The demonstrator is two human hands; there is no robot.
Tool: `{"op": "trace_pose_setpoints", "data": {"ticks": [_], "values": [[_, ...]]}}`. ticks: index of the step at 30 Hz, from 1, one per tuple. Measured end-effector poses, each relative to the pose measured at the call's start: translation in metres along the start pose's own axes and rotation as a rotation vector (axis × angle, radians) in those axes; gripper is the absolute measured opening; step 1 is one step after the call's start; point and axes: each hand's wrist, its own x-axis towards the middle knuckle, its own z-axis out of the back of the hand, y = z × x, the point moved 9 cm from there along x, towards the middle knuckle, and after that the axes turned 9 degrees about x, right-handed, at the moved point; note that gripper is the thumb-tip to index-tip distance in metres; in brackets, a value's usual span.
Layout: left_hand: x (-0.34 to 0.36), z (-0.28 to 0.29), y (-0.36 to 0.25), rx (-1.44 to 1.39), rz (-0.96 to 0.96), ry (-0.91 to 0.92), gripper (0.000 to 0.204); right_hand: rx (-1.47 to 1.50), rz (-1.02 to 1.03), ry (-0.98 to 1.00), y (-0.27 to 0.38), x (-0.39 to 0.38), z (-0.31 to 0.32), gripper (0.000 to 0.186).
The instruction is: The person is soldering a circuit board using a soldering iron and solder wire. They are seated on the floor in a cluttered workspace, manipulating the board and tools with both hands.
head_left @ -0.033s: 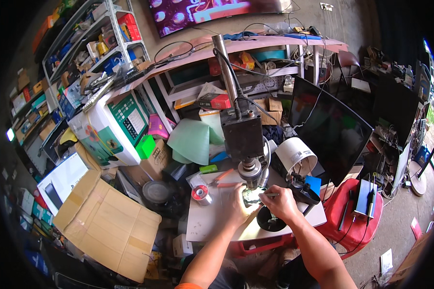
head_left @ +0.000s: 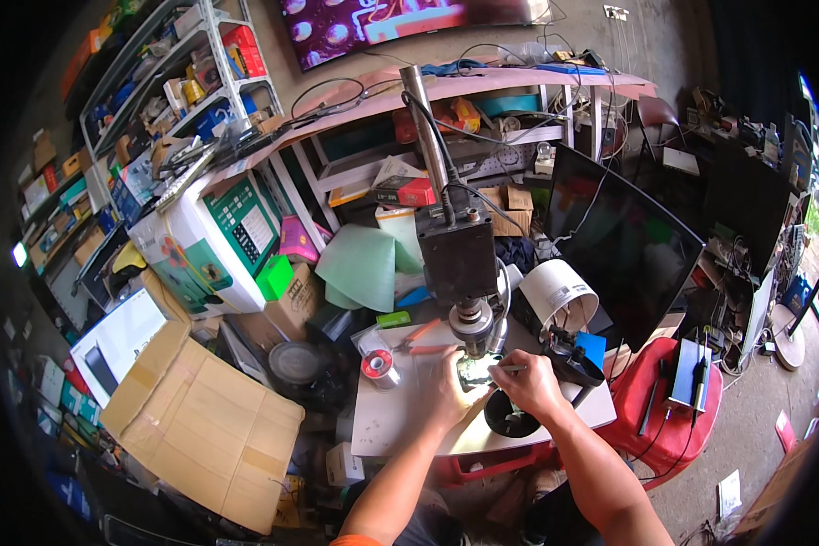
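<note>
In the head view, my left hand (head_left: pixel 449 391) is gripping the small lit part (head_left: pixel 476 370) under the microscope (head_left: pixel 470 314), my right hand (head_left: pixel 530 386) is pinching a thin tool (head_left: pixel 512 368) at it, and I am judging this fine work as needing steadiness next.

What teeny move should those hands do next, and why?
Perhaps the right hand should gently nudge the thin tool a tiny bit against the small lit piece. The tool's end points right at the piece, the left hand holds the piece, and it sits in bright light beneath the silver barrel.
</note>
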Motion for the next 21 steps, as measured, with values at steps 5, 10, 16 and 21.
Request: {"op": "trace_pose_setpoints", "data": {"ticks": [5, 10, 16, 21], "values": [[0.0026, 0.0029, -0.0037, 0.024, -0.002, 0.016, 0.093, -0.065, 0.060, -0.014, -0.0032, 0.0014, -0.0009, 0.029], [0.0031, 0.0034, -0.0041, 0.030, -0.002, 0.009, 0.088, -0.067, 0.061, 0.004, -0.0034, 0.0020, -0.0017, 0.029], [0.0027, 0.0053, -0.0049, 0.036, -0.025, -0.011, 0.087, -0.068, 0.062, 0.012, 0.0005, 0.0014, -0.0019, 0.030], [0.0026, 0.0020, -0.0029, 0.042, -0.021, -0.001, 0.088, -0.066, 0.061, 0.010, 0.0024, 0.0008, -0.0004, 0.030]]}}
